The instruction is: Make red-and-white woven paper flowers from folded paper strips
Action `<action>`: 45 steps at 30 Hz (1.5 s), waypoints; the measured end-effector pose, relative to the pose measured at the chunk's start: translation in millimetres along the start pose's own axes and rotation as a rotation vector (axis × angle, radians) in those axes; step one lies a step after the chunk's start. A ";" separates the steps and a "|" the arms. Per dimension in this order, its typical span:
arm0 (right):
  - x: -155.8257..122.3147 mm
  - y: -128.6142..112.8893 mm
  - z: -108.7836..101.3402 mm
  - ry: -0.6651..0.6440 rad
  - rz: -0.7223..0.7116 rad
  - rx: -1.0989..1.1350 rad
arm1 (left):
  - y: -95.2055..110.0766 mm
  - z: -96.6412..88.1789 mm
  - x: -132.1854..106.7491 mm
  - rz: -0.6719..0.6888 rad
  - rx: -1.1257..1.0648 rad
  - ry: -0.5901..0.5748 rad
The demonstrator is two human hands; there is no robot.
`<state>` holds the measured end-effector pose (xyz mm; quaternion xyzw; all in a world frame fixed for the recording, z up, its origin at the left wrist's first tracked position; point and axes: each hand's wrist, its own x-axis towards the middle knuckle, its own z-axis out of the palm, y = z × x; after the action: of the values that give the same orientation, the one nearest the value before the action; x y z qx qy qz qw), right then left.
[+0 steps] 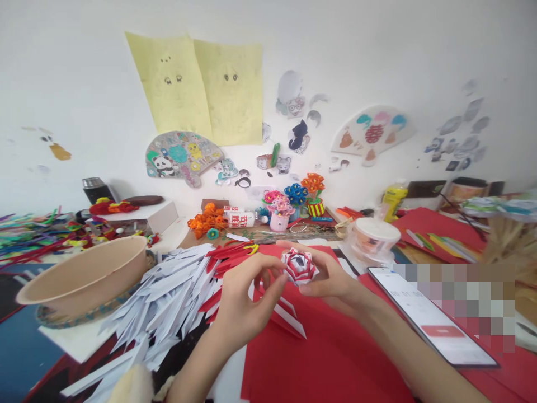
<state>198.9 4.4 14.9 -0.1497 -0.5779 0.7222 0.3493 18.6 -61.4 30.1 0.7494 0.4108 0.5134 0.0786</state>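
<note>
A small red-and-white woven paper ring (299, 266) is held up over the red paper sheet (319, 358) in the middle of the table. My right hand (331, 274) cups it from the right and underneath, fingers curled round it. My left hand (243, 296) pinches its left edge with thumb and forefinger. A pile of folded white paper strips (168, 308) lies just left of my left hand, with several red strips (229, 257) beside it. One red-and-white strip (289, 319) lies under my hands.
A tan bowl (79, 274) sits at the left. A phone (432, 319) lies at the right on red paper. A lidded white cup (373, 238), a yellow bottle (393, 201), pipe-cleaner flowers (289, 204) and glue tubes (241, 217) stand along the back. Pipe cleaners (29, 235) are heaped far left.
</note>
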 end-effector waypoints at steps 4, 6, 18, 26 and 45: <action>-0.9 1.0 -2.1 0.018 -0.005 -0.018 | 1.3 -0.1 1.3 0.004 -0.002 0.004; -1.0 1.0 -2.4 0.013 -0.009 -0.010 | 1.7 -0.1 1.2 0.004 -0.003 0.008; 1.9 2.1 -1.4 0.035 -0.052 0.035 | -1.4 0.9 -0.4 -0.049 0.015 0.044; 4.3 3.0 -0.9 0.046 -0.089 0.019 | -3.6 2.1 2.5 -0.153 0.038 0.066; 3.7 5.0 -3.1 0.125 -0.089 -0.013 | -8.0 6.6 1.2 -0.200 0.044 0.028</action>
<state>196.6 8.7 10.0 -0.1706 -0.5658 0.6914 0.4156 19.9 -53.3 23.5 0.6988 0.4960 0.5043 0.1070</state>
